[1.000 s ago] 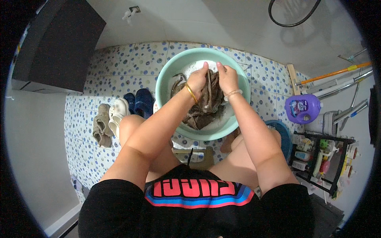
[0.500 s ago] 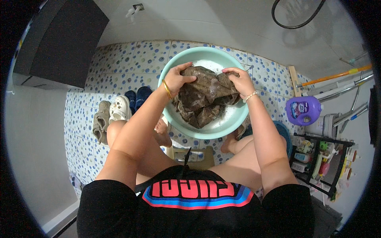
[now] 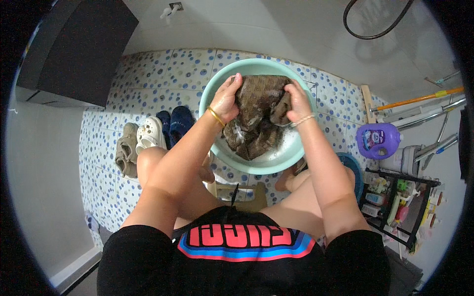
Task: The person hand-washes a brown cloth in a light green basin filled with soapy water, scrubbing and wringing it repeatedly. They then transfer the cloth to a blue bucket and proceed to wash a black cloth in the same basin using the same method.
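Tile floor (image 3: 103, 153), blue-dotted, carries our mint-green basin (image 3: 257, 169) near its far edge. Inside lies the wet brown cloth (image 3: 260, 98), its upper part now pulled out flatter near the basin's far rim, hiding suds visible there a moment ago; the rest is crumpled toward the near rim. Our left hand (image 3: 228, 101) is closed on the cloth's left edge; our right hand (image 3: 299, 104) pinches a bunched fold. We judge this gives us hold from both sides. White suds (image 3: 274, 154) show toward the near-right rim.
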The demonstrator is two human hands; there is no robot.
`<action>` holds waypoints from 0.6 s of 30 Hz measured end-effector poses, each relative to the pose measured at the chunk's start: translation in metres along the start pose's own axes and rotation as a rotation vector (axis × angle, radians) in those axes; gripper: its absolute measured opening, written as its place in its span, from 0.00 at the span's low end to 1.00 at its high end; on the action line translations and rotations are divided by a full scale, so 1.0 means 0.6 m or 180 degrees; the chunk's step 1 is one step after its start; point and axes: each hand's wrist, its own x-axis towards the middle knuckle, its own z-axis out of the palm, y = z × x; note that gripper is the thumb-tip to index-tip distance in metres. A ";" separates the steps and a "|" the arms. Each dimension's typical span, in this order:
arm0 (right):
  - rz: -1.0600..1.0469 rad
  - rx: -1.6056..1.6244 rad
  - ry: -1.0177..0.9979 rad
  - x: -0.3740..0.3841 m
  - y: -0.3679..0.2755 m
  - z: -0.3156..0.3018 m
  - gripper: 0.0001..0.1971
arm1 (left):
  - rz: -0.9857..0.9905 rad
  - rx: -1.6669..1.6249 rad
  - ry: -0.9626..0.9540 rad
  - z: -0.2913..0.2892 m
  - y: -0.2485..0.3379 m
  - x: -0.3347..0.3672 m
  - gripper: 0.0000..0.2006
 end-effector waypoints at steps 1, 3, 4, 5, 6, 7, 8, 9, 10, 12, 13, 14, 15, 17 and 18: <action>-0.0228 -0.0269 -0.0070 -0.007 0.015 0.018 0.15 | 0.0039 0.0135 0.0353 0.013 0.002 -0.001 0.17; -0.1549 -0.1367 -0.0309 -0.021 0.039 0.052 0.12 | 0.0185 0.0305 0.0578 0.016 -0.017 0.012 0.17; -0.2637 -0.2196 -0.0484 -0.029 0.045 0.069 0.09 | 0.0255 0.0383 0.0689 0.009 -0.029 0.023 0.17; -0.2792 -0.2606 -0.0663 -0.068 0.034 0.097 0.09 | 0.0364 0.0444 0.0477 -0.021 -0.047 0.046 0.16; -0.2949 -0.3008 -0.0842 -0.109 0.025 0.119 0.08 | -0.0078 -0.1731 -0.1286 -0.063 -0.068 0.069 0.13; -0.2929 -0.3052 -0.0837 -0.119 0.035 0.123 0.10 | -0.0081 -0.1638 -0.1231 -0.077 -0.090 0.079 0.14; -0.2815 -0.3307 -0.0495 -0.106 0.033 0.121 0.12 | -0.0071 -0.1560 -0.1169 -0.083 -0.108 0.085 0.15; -0.2692 -0.3547 -0.0138 -0.076 0.028 0.114 0.13 | -0.0072 -0.1473 -0.1108 -0.079 -0.124 0.088 0.16; -0.2554 -0.3796 0.0295 -0.039 0.019 0.094 0.15 | 0.0033 0.0776 0.0661 0.042 -0.089 0.030 0.19; -0.2600 -0.3755 0.0349 -0.023 0.013 0.089 0.17 | 0.0326 0.1345 0.1195 0.036 -0.108 0.046 0.21; -0.2633 -0.3661 0.0231 -0.043 0.015 0.104 0.17 | 0.0070 0.0416 0.0902 0.043 -0.091 0.038 0.21; -0.2664 -0.3565 0.0112 -0.063 0.022 0.114 0.17 | -0.0183 -0.0511 0.0601 0.042 -0.068 0.027 0.21; -0.2732 -0.3787 -0.0267 -0.086 0.033 0.118 0.18 | -0.0705 -0.0432 -0.0146 -0.028 -0.070 0.065 0.21; -0.2693 -0.3934 -0.0380 -0.091 0.041 0.115 0.18 | -0.0432 -0.0110 0.0255 -0.035 -0.073 0.072 0.19; -0.2587 -0.4065 -0.0214 -0.064 0.038 0.106 0.18 | -0.0579 -0.0348 0.0349 -0.028 -0.084 0.062 0.18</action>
